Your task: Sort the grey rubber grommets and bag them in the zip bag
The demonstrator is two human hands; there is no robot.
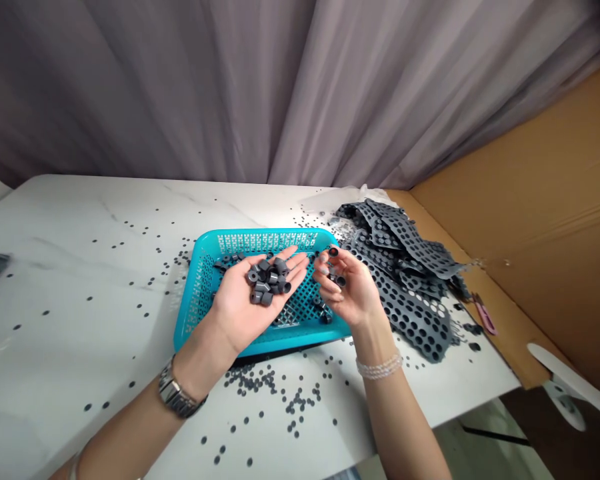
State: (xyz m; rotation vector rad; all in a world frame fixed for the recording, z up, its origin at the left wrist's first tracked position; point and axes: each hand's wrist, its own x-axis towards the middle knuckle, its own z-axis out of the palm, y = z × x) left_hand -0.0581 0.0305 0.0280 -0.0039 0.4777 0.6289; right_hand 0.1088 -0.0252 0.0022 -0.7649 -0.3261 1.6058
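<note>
My left hand (240, 303) is palm up with its fingers stretched out, bearing a pile of small black rubber caps (267, 280). Beside it on the right, my right hand (353, 287) has its fingers curled. It holds a black rubber cap (333, 252) near the fingertips and another cap (340, 281) lower down against the fingers. Both hands are above a turquoise plastic basket (280, 343) with lattice walls. More black pieces lie in the basket, partly hidden by the hands.
Perforated dark grey rubber sheets (413, 320) are heaped on the right. Small black discs (253, 381) are scattered over the white marbled table (55, 227). Pink-handled scissors (486, 313) lie near a cardboard panel (540, 187). A grey curtain (240, 87) hangs behind.
</note>
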